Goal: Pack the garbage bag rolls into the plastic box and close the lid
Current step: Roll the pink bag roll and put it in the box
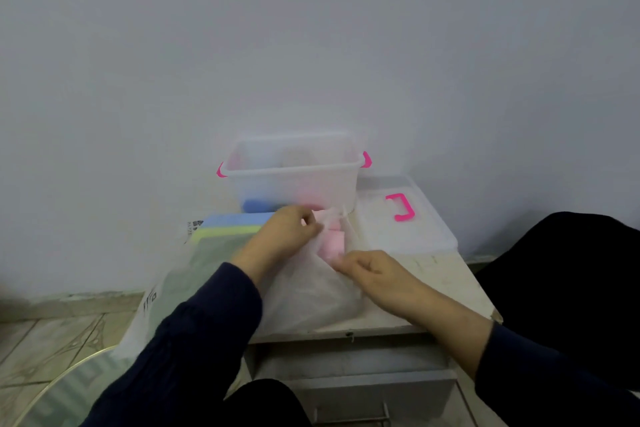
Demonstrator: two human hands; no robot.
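While both hands work at the mouth of one translucent plastic bag (311, 295) on a white cabinet top (446, 274), the left hand (287, 230) pinches the bag's far edge and the right hand (374, 274) pinches its near edge, both forearms in dark sleeves reaching forward. One pink garbage bag roll (331, 242) shows in the opening. One clear plastic box (294, 177) with two pink latches stands just behind, holding one blue roll (258, 205) and a blurred pink one (308, 194). One lid (405, 218) with a pink handle lies to its right. A stack of blue, yellow and green packs (228, 229) lies left.
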